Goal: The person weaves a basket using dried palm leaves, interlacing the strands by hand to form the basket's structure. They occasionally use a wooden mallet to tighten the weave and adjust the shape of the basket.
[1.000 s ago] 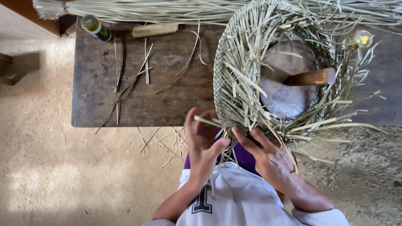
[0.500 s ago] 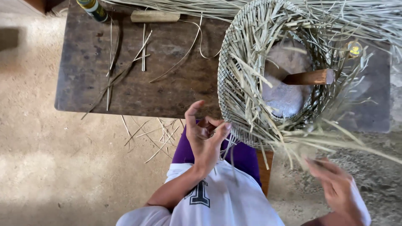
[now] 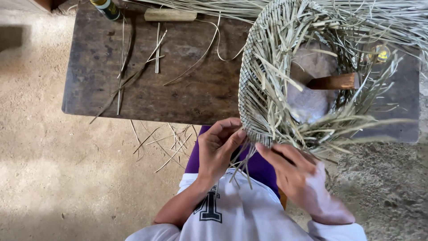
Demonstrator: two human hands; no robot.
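Our left hand (image 3: pixel 219 149) pinches the near rim of the half-woven basket (image 3: pixel 267 89) with curled fingers, and our right hand (image 3: pixel 299 176) just beside it closes narrowly on loose strands hanging from the same edge. The basket leans at the near right edge of the dark wooden table (image 3: pixel 147 85), its unwoven strips (image 3: pixel 356 122) splaying out; we judge it light, springy and easily kinked, best held at the tight woven rim. Farther left lie stray strips (image 3: pixel 133 67), a wooden stick (image 3: pixel 170 15) and a bottle (image 3: pixel 106 8).
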